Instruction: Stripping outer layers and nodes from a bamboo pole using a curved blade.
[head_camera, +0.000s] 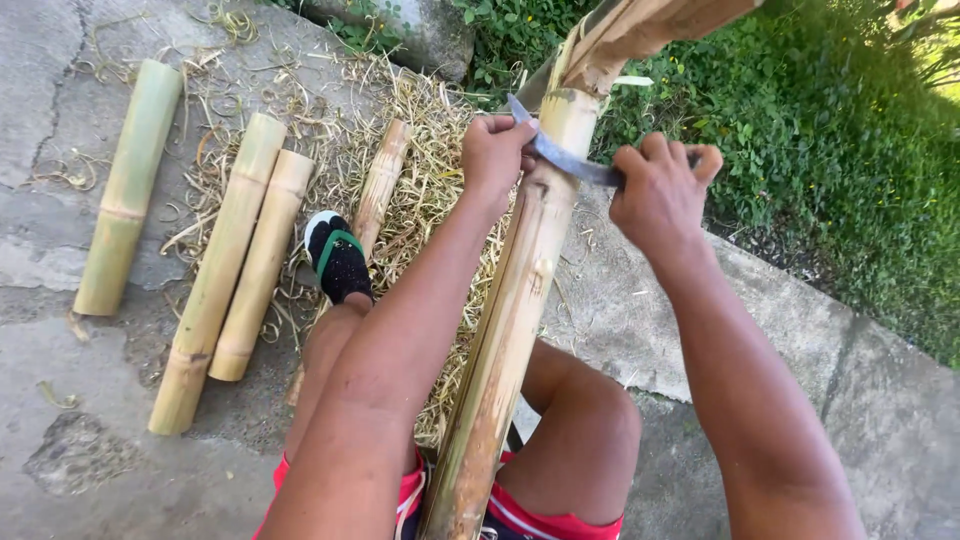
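Both hands grip a curved knife (565, 158) across a long bamboo pole (510, 320): the left hand (495, 150) closed on the blade tip, the right hand (660, 195) on the handle.

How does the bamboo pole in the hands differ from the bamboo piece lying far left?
The bamboo pole leans up between the knees, held by the left hand, a blade across it; the far-left bamboo piece lies flat, untouched. The pole is longer, streaked brown; the piece is greener. Both are round with joints.
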